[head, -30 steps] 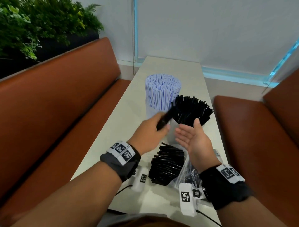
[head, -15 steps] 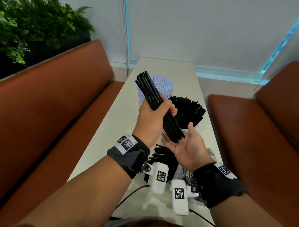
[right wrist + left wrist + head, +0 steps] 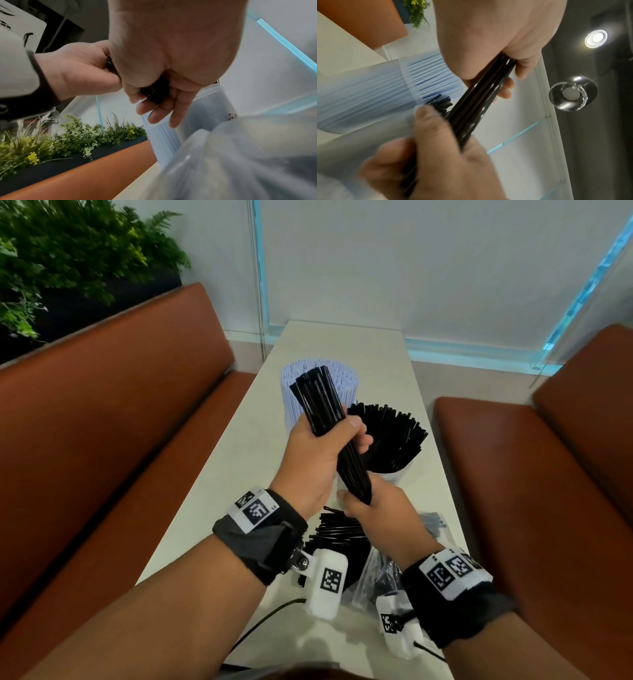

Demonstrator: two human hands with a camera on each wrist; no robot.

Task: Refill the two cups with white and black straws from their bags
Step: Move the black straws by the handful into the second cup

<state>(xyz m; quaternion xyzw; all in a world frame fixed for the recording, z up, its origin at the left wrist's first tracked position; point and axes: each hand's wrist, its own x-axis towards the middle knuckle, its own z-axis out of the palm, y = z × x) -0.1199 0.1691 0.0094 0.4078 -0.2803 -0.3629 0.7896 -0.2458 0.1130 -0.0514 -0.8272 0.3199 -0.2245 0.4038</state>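
My left hand (image 3: pixel 318 450) grips a bundle of black straws (image 3: pixel 317 402) round its middle and holds it tilted above the table (image 3: pixel 236 474). My right hand (image 3: pixel 376 508) is curled round the bundle's lower end; in the right wrist view its fingers (image 3: pixel 159 108) wrap the black straw ends (image 3: pixel 155 93). Behind the bundle stands a cup packed with white straws (image 3: pixel 347 383). To its right a cup holds black straws (image 3: pixel 394 436) fanned out. An open clear bag of black straws (image 3: pixel 339 537) lies under my wrists.
Brown bench seats run along the left (image 3: pixel 120 422) and right (image 3: pixel 513 474) of the narrow table. A planter with green leaves (image 3: pixel 68 261) sits behind the left bench. A white wall with a glass panel (image 3: pixel 445 285) closes the far end.
My left hand raised the black bundle and tilted it more upright. My right hand, an open palm under the lower end half a second ago, has curled round that end.
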